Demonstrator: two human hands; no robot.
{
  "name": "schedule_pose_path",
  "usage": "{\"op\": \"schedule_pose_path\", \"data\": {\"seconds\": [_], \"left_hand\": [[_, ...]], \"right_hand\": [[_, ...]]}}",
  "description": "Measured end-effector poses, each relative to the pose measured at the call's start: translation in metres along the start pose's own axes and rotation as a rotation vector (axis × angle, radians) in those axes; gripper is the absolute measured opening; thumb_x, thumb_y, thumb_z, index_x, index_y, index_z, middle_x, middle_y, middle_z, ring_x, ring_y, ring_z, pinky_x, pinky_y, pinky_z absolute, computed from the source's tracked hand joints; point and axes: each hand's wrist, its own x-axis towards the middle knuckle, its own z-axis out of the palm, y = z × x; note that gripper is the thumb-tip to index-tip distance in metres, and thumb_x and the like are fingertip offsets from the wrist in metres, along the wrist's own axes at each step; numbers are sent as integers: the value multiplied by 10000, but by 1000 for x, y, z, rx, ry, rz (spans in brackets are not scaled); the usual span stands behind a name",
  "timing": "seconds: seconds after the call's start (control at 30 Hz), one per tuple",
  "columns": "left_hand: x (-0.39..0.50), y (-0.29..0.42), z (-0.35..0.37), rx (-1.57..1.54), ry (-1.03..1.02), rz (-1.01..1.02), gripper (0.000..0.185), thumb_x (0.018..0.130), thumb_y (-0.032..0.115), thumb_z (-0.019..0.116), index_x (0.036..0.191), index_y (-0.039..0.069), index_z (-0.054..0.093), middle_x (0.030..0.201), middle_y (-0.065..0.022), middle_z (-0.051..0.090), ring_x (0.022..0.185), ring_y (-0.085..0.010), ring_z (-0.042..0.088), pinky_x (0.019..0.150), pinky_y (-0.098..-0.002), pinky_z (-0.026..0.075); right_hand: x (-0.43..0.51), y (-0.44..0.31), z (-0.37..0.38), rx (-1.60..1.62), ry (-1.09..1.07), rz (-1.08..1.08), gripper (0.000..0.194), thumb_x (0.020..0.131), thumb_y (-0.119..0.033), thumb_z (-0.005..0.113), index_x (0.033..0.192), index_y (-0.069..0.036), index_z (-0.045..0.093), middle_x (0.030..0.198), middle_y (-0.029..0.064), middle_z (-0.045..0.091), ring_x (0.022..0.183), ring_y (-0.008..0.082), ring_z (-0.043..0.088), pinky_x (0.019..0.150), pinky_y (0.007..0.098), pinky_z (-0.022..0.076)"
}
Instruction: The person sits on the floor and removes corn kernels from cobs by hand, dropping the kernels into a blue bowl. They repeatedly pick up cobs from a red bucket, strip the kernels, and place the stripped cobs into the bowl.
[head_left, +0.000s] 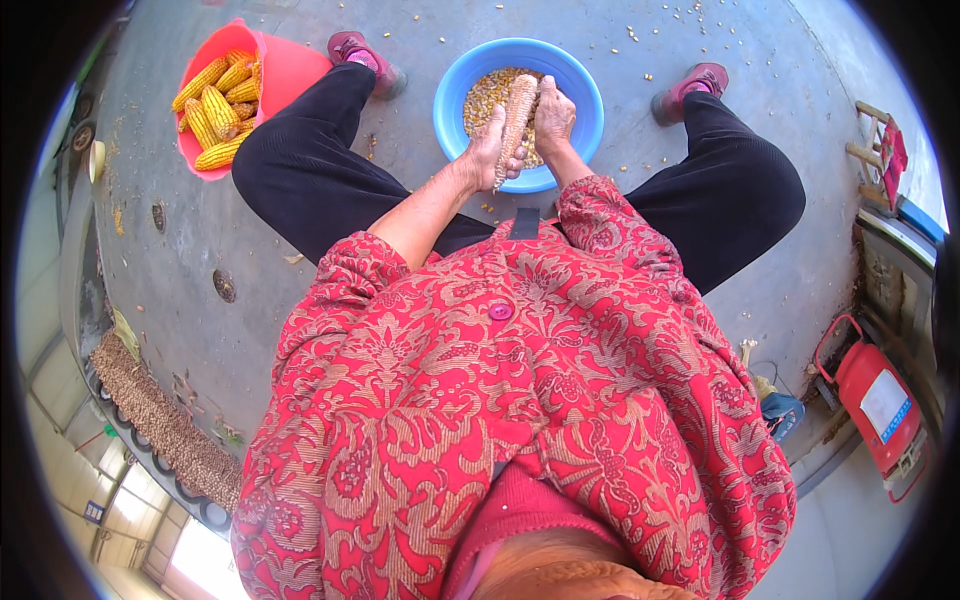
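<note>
My left hand (489, 148) is wrapped around a pale corn cob (517, 120) that looks stripped of its kernels. The cob slants up and away, over a blue plastic basin (447, 94). Curled fingers of my right hand (553, 118) are beside the cob's upper part; whether they grip anything is hidden. Loose yellow and whitish corn kernels (486, 97) cover the basin's bottom beneath both hands. To the left, a pink plastic bucket (289, 79) lies tipped with its mouth turned left, holding several yellow ears of corn (220, 112).
My legs are spread around the basin, and the bucket touches my left knee. Kernels are scattered on the grey floor (420, 120). A small wooden stool (870, 154) and a red container (874, 401) are at the right. A brown granular heap (161, 416) lies lower left.
</note>
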Motion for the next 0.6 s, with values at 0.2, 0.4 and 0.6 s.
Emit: {"op": "schedule_pose_path", "data": {"seconds": [0.2, 0.4, 0.6], "left_hand": [[10, 5, -13, 48, 69, 100, 413, 981, 492, 330, 1000, 114, 496, 665, -57, 520, 456, -143, 478, 382, -269, 397], [-10, 0, -2, 517, 143, 207, 483, 843, 558, 593, 910, 80, 575, 689, -43, 600, 513, -129, 586, 396, -254, 440], [-63, 32, 10, 547, 196, 286, 357, 851, 393, 604, 740, 55, 571, 584, -29, 555, 434, -99, 514, 362, -245, 367]], "right_hand": [[26, 33, 1, -281, -103, -54, 546, 947, -499, 373, 1035, -55, 678, 956, 159, 656, 839, 284, 598, 814, 407, 465], [42, 46, 11, 453, -144, 261, 239, 909, -223, 542, 948, 8, 588, 841, 122, 621, 684, 235, 618, 603, 372, 519], [55, 47, 13, 796, -233, 514, 465, 1004, -362, 306, 1131, 57, 460, 963, 238, 596, 837, 397, 627, 705, 533, 550]]}}
